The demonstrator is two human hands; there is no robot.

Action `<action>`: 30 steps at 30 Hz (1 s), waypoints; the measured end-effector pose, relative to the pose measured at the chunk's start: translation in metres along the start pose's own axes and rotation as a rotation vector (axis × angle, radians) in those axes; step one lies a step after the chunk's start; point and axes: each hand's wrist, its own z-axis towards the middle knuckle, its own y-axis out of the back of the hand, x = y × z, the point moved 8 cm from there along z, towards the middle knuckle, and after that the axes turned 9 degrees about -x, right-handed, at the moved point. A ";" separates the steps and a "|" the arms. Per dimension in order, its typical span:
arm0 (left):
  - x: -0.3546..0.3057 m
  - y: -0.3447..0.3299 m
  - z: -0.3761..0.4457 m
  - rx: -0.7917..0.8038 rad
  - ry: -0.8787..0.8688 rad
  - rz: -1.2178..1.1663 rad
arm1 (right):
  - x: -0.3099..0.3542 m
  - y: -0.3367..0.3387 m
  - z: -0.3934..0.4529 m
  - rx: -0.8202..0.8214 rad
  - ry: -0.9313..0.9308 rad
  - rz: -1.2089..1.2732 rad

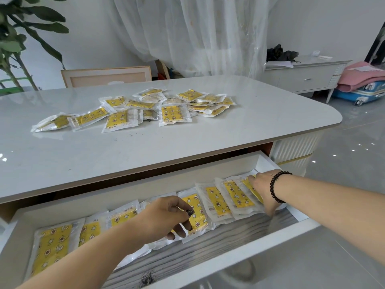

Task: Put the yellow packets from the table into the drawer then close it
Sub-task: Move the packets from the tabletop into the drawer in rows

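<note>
Yellow packets [238,195] lie in a row along the back of the open drawer [208,265], about eight of them overlapping; roughly fifteen more sit heaped on the worktop [270,126] behind. Your left hand [166,215] curls its fingers over a middle packet; your right hand [262,188] presses flat on the rightmost one. The drawer's front strip lies bare, and the worktop's near edge too
</note>
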 end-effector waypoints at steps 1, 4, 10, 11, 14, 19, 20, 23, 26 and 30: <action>0.000 0.000 0.000 -0.003 0.000 -0.002 | -0.001 0.001 0.000 -0.006 0.002 -0.001; 0.000 0.002 0.000 -0.010 -0.002 -0.006 | -0.001 0.004 -0.001 -0.021 -0.008 -0.010; -0.005 0.011 0.000 -0.076 -0.035 -0.021 | -0.002 0.011 -0.010 -0.020 -0.060 -0.023; -0.005 0.014 0.001 -0.102 -0.043 -0.027 | -0.002 0.014 -0.013 -0.020 -0.071 -0.015; -0.001 0.020 0.000 -0.174 -0.063 0.030 | 0.006 0.031 -0.024 0.024 -0.073 0.031; -0.007 0.022 -0.010 -0.179 -0.168 0.286 | 0.038 0.094 -0.043 0.128 -0.020 0.463; -0.016 0.030 -0.012 -0.212 -0.209 0.311 | 0.043 0.112 -0.045 0.116 -0.001 0.554; -0.055 0.065 -0.024 -0.359 -0.380 0.361 | 0.058 0.166 -0.046 0.010 0.049 0.715; -0.085 0.118 -0.041 -0.604 -0.534 0.351 | 0.062 0.212 -0.029 -0.258 0.000 0.918; -0.068 0.192 -0.035 -0.879 -0.499 0.344 | 0.059 0.234 0.005 -0.647 -0.182 1.038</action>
